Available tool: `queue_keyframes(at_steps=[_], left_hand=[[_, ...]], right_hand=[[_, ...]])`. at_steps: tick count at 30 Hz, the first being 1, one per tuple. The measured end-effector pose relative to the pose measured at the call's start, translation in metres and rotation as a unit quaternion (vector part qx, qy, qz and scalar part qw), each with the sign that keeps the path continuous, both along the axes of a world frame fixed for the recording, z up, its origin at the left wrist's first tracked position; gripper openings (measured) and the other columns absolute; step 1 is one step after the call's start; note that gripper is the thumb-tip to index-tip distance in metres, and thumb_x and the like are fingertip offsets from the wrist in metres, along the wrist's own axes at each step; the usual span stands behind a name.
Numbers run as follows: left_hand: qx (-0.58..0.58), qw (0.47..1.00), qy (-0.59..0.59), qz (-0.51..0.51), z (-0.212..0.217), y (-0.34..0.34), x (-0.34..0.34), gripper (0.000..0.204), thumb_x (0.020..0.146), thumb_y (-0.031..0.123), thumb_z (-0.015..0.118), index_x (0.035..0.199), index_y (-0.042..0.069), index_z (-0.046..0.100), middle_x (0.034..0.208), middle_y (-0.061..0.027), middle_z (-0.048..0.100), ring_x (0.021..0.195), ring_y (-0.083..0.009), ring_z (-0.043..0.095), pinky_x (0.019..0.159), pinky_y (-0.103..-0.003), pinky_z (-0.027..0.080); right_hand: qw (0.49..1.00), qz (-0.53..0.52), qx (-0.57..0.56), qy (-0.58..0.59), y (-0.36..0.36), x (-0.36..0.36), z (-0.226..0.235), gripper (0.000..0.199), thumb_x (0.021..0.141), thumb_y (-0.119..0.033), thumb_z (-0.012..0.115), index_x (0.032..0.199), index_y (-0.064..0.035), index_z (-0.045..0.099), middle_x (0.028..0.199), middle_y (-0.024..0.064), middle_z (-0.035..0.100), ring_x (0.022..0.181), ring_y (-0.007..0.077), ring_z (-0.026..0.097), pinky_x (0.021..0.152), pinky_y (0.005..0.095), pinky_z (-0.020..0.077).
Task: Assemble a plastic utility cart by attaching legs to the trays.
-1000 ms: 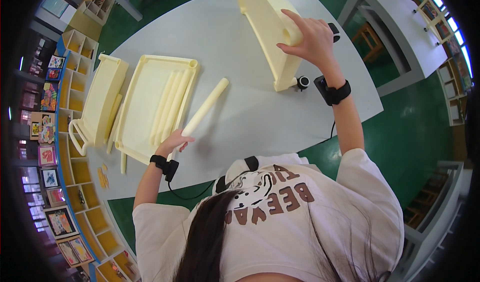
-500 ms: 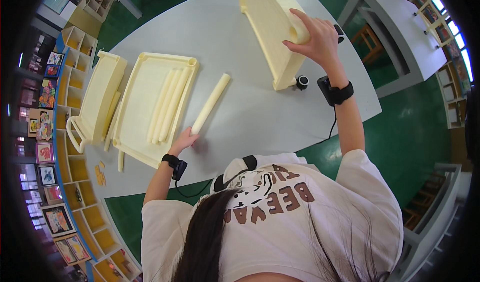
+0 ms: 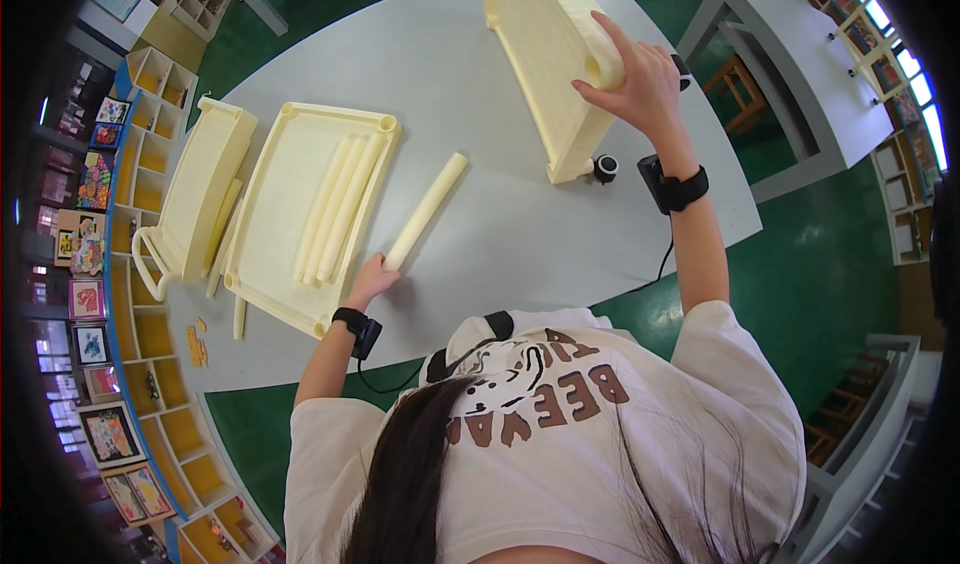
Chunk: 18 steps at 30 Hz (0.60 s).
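My left hand is closed round the near end of a cream plastic tube, which slants up and away to the right over the table. With my right hand I grip the corner of a cream plastic shelf tray that stands on its edge. My thumb lies beside the round socket in that corner, and the fingers reach over the tray's side. A black-and-white caster wheel sticks out at its lower corner. Another tray lies flat left of my left hand, with several tubes inside.
Farther left on the grey table is a third tray with a curved handle and more tubes beside it. Small tan pieces lie near the left edge. Cubby shelves line the left; another grey table stands right.
The tube in my left hand has shifted very slightly to the right and nearer. My right hand keeps its grip on the upright tray, almost unmoved.
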<state>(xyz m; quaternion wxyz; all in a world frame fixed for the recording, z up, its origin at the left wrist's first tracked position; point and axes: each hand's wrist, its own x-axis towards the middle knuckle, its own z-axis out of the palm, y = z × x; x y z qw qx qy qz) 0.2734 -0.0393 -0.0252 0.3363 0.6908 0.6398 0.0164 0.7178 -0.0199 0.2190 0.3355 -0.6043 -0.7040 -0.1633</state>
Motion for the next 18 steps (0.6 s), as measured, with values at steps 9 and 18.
queue_keyframes(at_steps=[9,18], left_hand=[[0.006,0.998,0.067,0.019,0.02,-0.009,0.01,0.039,0.055,0.025,0.061,0.083,0.0,0.053,0.075,-0.0165,0.058,0.07,-0.0273,0.057,0.062,-0.035,0.044],[-0.028,0.994,0.101,0.022,0.022,-0.008,0.009,0.038,0.055,0.027,0.062,0.083,0.003,0.053,0.081,-0.0149,0.059,0.077,-0.029,0.056,0.066,-0.036,0.044]], right_hand=[[0.994,-0.072,-0.075,0.017,0.015,0.01,0.001,0.071,0.052,-0.037,0.06,0.117,-0.0123,0.043,0.058,0.0084,0.055,0.055,0.0242,0.054,0.055,0.0315,0.0416],[0.987,-0.061,-0.108,0.097,0.02,0.051,0.004,0.065,0.05,-0.028,0.056,0.114,-0.0266,0.047,0.077,0.0102,0.06,0.071,0.0266,0.056,0.066,0.0324,0.0441]])
